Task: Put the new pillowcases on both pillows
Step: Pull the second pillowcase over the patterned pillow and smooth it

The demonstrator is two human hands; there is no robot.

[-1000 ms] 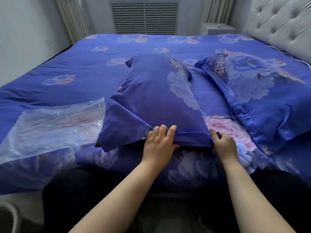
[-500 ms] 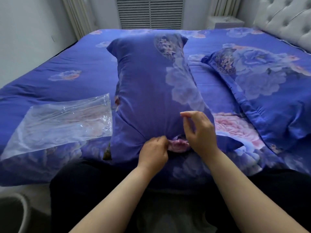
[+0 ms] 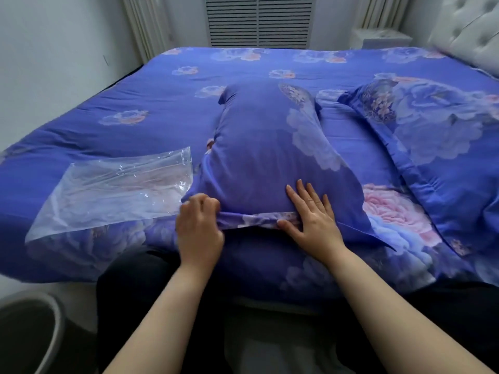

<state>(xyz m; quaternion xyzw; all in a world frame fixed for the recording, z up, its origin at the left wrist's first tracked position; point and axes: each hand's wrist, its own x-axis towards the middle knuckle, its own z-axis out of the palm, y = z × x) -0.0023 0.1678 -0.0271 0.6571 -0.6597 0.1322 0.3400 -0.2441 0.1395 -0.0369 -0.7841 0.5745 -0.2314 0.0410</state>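
Second pillow point(image 3: 259, 157) nearly cased, open end left to tuck
Left hand point(image 3: 198, 228) pinches the pillowcase hem point(image 3: 259, 221) at 6 o'clock, right hand point(image 3: 314, 220) presses flat; cased pillow point(image 3: 432, 147) at 2 o'clock

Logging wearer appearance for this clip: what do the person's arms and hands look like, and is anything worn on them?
Both forearms are bare up to the bottom edge of the picture; no sleeves show. The left hand and right hand wear no gloves, and no rings, watch or bracelets are visible. The left hand is somewhat blurred, so small details there cannot be told. Dark clothing covers the legs below.
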